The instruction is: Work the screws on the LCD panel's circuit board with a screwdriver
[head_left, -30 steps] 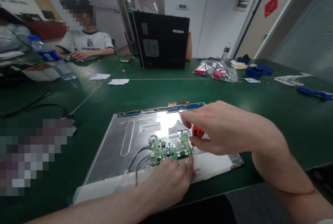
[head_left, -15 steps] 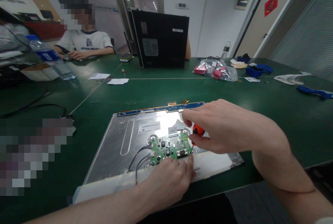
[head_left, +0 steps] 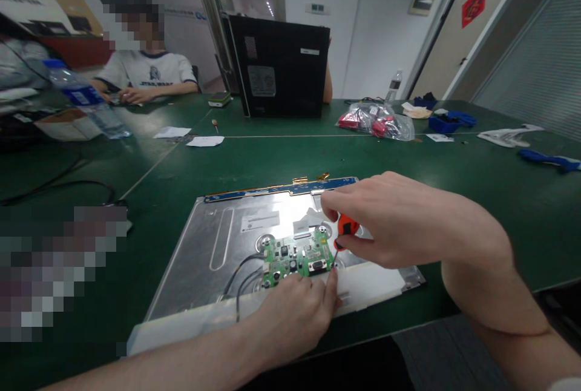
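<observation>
A silver metal panel [head_left: 213, 252], the back of a display, lies flat on the green table in front of me. A small green circuit board [head_left: 297, 258] sits on it, with black wires leaving its left side. My right hand [head_left: 399, 221] is closed round a small screwdriver with an orange and black handle [head_left: 346, 227], its tip down at the board's right edge. My left hand [head_left: 295, 312] rests on the panel's near edge, fingers curled, fingertips pressing against the board's near side.
A black computer case [head_left: 281, 67] stands at the far side. A clear bag of red parts [head_left: 376, 121], blue gloves [head_left: 454, 120], paper slips [head_left: 206, 141], a water bottle [head_left: 88, 103] and black cables [head_left: 54, 188] lie around. Another person sits at the far left.
My right hand has shifted slightly right and turned the screwdriver a little. My left hand stays on the board.
</observation>
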`<state>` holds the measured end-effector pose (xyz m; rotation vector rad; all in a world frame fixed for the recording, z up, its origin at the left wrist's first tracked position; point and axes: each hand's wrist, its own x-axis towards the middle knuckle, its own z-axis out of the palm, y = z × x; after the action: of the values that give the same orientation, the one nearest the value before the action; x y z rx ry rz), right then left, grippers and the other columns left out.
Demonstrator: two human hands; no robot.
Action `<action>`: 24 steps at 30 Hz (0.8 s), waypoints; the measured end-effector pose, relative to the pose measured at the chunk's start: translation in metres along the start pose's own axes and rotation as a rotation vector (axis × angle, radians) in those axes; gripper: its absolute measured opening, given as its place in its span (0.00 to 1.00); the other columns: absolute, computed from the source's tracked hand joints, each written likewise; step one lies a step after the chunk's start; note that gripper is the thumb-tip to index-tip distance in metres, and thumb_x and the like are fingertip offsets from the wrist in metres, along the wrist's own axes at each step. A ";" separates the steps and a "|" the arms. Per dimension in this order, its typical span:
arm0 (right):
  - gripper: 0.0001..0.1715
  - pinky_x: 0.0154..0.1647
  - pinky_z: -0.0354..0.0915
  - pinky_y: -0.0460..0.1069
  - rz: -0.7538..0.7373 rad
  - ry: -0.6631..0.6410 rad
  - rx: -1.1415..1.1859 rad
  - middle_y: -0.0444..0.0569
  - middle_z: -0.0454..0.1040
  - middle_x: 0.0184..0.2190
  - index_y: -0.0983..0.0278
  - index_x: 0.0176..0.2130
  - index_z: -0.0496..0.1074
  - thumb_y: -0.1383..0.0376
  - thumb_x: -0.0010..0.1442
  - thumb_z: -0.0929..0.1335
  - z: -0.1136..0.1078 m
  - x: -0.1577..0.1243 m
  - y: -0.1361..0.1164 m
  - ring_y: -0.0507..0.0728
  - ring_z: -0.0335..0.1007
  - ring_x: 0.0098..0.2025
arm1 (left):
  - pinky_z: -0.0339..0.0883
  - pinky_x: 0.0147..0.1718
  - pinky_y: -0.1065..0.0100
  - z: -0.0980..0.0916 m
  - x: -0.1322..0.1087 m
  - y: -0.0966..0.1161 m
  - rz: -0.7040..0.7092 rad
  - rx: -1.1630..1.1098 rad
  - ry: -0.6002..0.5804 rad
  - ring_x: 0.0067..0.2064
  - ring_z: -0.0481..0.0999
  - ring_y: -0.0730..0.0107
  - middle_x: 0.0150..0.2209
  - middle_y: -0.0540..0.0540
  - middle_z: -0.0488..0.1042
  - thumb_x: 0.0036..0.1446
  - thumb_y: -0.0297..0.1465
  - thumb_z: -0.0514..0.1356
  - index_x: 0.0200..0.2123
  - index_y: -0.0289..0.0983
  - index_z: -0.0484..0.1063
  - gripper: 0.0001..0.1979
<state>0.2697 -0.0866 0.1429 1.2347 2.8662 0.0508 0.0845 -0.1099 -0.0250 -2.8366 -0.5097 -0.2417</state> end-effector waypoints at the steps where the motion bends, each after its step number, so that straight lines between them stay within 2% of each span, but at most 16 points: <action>1: 0.07 0.23 0.45 0.47 0.007 -0.003 0.001 0.43 0.73 0.27 0.61 0.34 0.68 0.60 0.58 0.66 0.000 0.000 0.000 0.51 0.63 0.25 | 0.67 0.18 0.66 0.000 0.000 0.000 -0.002 0.000 0.006 0.23 0.76 0.63 0.27 0.44 0.75 0.65 0.28 0.49 0.52 0.23 0.61 0.16; 5: 0.18 0.22 0.43 0.47 0.062 -0.007 -0.039 0.43 0.71 0.22 0.60 0.33 0.70 0.49 0.58 0.65 0.003 0.004 0.001 0.52 0.62 0.22 | 0.68 0.18 0.65 -0.001 -0.002 0.001 -0.006 0.004 0.018 0.23 0.76 0.63 0.28 0.44 0.75 0.64 0.28 0.50 0.52 0.23 0.62 0.16; 8: 0.16 0.21 0.41 0.47 0.057 -0.008 -0.057 0.42 0.69 0.20 0.60 0.30 0.70 0.52 0.61 0.63 0.003 0.006 0.001 0.51 0.60 0.21 | 0.67 0.18 0.65 0.000 -0.002 0.001 0.001 -0.005 0.008 0.23 0.76 0.62 0.27 0.44 0.75 0.64 0.28 0.50 0.53 0.22 0.61 0.17; 12: 0.05 0.22 0.44 0.47 0.001 0.002 -0.025 0.41 0.71 0.24 0.60 0.33 0.68 0.61 0.59 0.65 0.002 0.002 0.001 0.51 0.61 0.23 | 0.67 0.19 0.66 -0.001 -0.001 0.001 0.001 -0.006 -0.010 0.24 0.76 0.63 0.27 0.43 0.75 0.65 0.28 0.48 0.53 0.22 0.61 0.17; 14: 0.03 0.23 0.45 0.47 -0.005 0.010 -0.010 0.42 0.72 0.26 0.61 0.34 0.67 0.64 0.57 0.65 0.002 0.000 0.002 0.51 0.62 0.24 | 0.67 0.20 0.66 -0.002 0.000 0.001 -0.003 0.002 -0.018 0.24 0.76 0.63 0.28 0.43 0.75 0.66 0.28 0.48 0.53 0.22 0.61 0.17; 16: 0.05 0.22 0.45 0.47 0.006 0.015 -0.013 0.42 0.72 0.26 0.61 0.34 0.66 0.62 0.57 0.66 0.003 0.000 0.002 0.51 0.61 0.24 | 0.67 0.20 0.66 -0.002 0.000 0.001 -0.002 0.009 -0.012 0.24 0.76 0.63 0.27 0.43 0.75 0.66 0.28 0.48 0.53 0.22 0.61 0.17; 20: 0.16 0.22 0.43 0.47 0.057 0.014 -0.053 0.43 0.71 0.24 0.60 0.35 0.67 0.51 0.58 0.66 0.006 0.004 0.002 0.52 0.62 0.23 | 0.66 0.19 0.66 -0.002 0.000 0.001 0.002 0.024 0.027 0.23 0.75 0.64 0.26 0.44 0.74 0.66 0.29 0.48 0.51 0.22 0.62 0.16; 24: 0.14 0.22 0.42 0.48 0.055 -0.004 -0.052 0.43 0.72 0.24 0.60 0.34 0.67 0.55 0.63 0.61 0.005 0.007 0.001 0.51 0.62 0.22 | 0.65 0.19 0.67 -0.001 0.000 0.001 -0.006 0.034 0.053 0.23 0.75 0.65 0.26 0.45 0.74 0.66 0.29 0.47 0.50 0.23 0.63 0.16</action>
<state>0.2656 -0.0811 0.1375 1.3026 2.8080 0.1234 0.0846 -0.1114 -0.0238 -2.7884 -0.5066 -0.3052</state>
